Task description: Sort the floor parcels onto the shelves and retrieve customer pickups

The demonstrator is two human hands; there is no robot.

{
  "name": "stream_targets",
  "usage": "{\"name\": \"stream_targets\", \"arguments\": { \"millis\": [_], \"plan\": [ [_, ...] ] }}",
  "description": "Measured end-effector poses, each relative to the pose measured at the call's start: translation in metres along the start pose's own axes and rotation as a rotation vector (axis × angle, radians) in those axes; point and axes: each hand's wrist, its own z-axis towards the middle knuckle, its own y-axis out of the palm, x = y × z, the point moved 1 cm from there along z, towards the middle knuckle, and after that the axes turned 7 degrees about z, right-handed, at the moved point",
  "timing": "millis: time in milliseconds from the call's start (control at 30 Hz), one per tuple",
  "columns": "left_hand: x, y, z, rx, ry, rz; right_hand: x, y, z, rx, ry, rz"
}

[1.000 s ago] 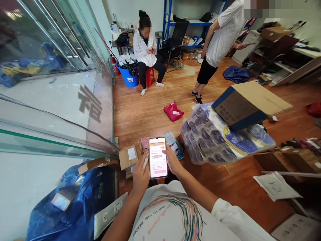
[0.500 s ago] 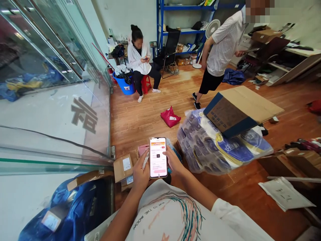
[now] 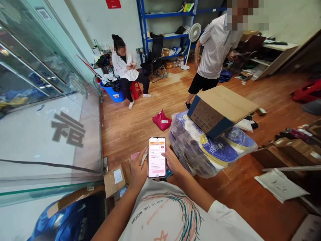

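I hold a smartphone (image 3: 156,157) upright in front of my chest, its screen lit with a white and orange page. My left hand (image 3: 138,170) grips its left edge, and a small white strip shows between those fingers. My right hand (image 3: 173,161) wraps the phone's right edge, thumb resting on the screen. Below the phone small cardboard parcels (image 3: 114,179) and a pink packet (image 3: 135,155) lie on the wooden floor.
A plastic-wrapped bundle of paper rolls (image 3: 208,147) with a cardboard box (image 3: 220,108) on top stands to my right. A red bag (image 3: 162,120) lies ahead. One person sits on a red stool (image 3: 125,68), another stands (image 3: 213,50). Glass wall (image 3: 45,110) at left, blue sack (image 3: 67,221) below.
My head has lifted and turned right, so the room shifts left and down in view. Both hands keep holding the phone; its screen content has changed slightly.
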Motion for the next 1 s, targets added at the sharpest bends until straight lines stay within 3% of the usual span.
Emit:
{"name": "stream_targets", "arguments": {
  "millis": [133,267,400,500,667,867,1000],
  "plan": [
    [0.015,0.018,0.023,-0.076,0.035,0.027,-0.018,-0.015,0.008,0.018,-0.036,0.076],
    [0.015,0.037,0.056,-0.155,0.014,0.031,-0.03,-0.029,0.03,0.037,-0.111,0.065],
    [0.0,0.052,0.105,-0.24,-0.009,-0.057,-0.036,-0.036,0.07,0.088,-0.143,0.044],
    [-0.023,0.06,0.157,-0.296,-0.021,-0.132,-0.036,-0.034,0.118,0.12,-0.164,0.076],
    [-0.08,0.076,0.288,-0.377,-0.016,-0.238,-0.026,-0.021,0.251,0.284,-0.212,0.154],
    [-0.144,0.086,0.505,-0.582,0.05,-0.194,-0.025,0.001,0.451,0.542,-0.293,0.324],
    [-0.194,0.091,0.637,-0.656,0.211,0.027,-0.04,0.011,0.545,0.649,-0.336,0.354]
  ]
}}
